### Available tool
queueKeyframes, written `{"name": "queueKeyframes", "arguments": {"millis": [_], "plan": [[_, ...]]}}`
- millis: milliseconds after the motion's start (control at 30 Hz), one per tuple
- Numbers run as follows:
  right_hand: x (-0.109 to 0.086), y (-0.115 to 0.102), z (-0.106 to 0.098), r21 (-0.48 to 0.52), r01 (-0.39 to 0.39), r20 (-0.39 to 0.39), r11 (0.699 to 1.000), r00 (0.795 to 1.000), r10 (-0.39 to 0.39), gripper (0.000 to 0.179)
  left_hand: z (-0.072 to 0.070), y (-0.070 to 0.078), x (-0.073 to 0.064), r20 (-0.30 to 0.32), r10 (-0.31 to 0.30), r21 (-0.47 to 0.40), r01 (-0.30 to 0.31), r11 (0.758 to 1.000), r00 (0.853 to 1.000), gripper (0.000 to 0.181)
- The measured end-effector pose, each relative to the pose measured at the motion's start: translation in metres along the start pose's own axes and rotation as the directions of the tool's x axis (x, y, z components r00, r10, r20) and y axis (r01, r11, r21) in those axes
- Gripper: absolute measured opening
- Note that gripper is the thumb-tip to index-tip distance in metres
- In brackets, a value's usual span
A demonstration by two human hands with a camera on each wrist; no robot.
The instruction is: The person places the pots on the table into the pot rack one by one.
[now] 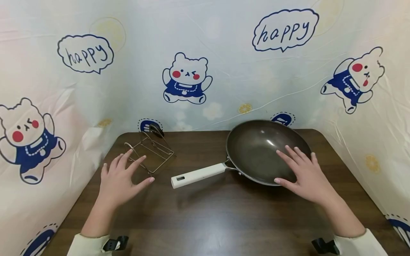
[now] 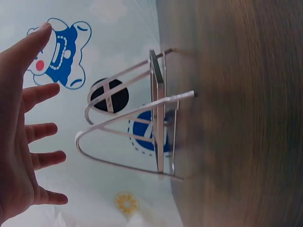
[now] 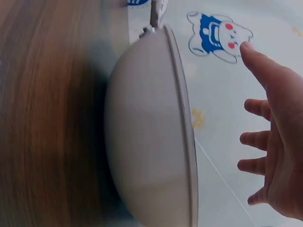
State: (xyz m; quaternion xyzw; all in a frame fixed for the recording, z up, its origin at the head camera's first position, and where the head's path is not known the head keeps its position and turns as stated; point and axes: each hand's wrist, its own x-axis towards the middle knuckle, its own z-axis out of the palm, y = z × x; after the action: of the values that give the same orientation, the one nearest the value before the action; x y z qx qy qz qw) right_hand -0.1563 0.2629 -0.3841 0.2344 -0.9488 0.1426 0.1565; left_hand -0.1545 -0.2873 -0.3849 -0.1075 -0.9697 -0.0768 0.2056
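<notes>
A dark-coated frying pan (image 1: 256, 149) with a white handle (image 1: 198, 175) sits on the right half of the table, its handle pointing left toward the front. My right hand (image 1: 304, 176), fingers spread, hovers over the pan's right side; the right wrist view shows a gap between that hand and the pan's pale outer wall (image 3: 147, 127). On the left stands a metal wire rack (image 1: 161, 166) with curved loops and a round black piece (image 2: 110, 95) at its back. My left hand (image 1: 120, 179) is held in front of the rack with fingers spread, apart from it and holding nothing.
The brown wooden table (image 1: 205, 217) ends at a back edge against a pale curtain (image 1: 224, 32) printed with bears and the word happy. The same cloth hangs along both sides. A black wrist strap (image 1: 116, 243) shows at the left cuff.
</notes>
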Motion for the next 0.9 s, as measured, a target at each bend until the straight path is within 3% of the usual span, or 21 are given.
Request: {"name": "queueKeyframes", "arguments": {"millis": [200,400,667,800,900], "plan": [[0.008,-0.016,0.010,0.090,0.079,-0.068,0.993,0.995,-0.073,0.065,0.004,0.011,0.004,-0.055,0.040,-0.155,-0.048,0.987,0.998,0.069],[0.012,-0.033,0.023,0.160,0.129,-0.114,0.979,0.987,-0.112,0.055,0.009,0.022,0.013,-0.077,0.102,-0.342,-0.123,0.932,0.992,0.058],[0.017,-0.054,0.040,0.243,0.149,-0.192,0.959,0.976,-0.103,0.047,0.007,0.041,0.023,0.065,0.107,-0.547,-0.055,0.836,0.992,0.043],[0.019,-0.065,0.047,0.280,0.158,-0.229,0.947,0.969,-0.095,0.045,0.009,0.049,0.030,0.125,0.107,-0.616,-0.007,0.788,0.986,0.038],[0.019,-0.072,0.053,0.309,0.154,-0.246,0.939,0.966,-0.078,0.043,0.012,0.053,0.034,0.181,0.118,-0.675,0.036,0.737,0.976,0.034]]}}
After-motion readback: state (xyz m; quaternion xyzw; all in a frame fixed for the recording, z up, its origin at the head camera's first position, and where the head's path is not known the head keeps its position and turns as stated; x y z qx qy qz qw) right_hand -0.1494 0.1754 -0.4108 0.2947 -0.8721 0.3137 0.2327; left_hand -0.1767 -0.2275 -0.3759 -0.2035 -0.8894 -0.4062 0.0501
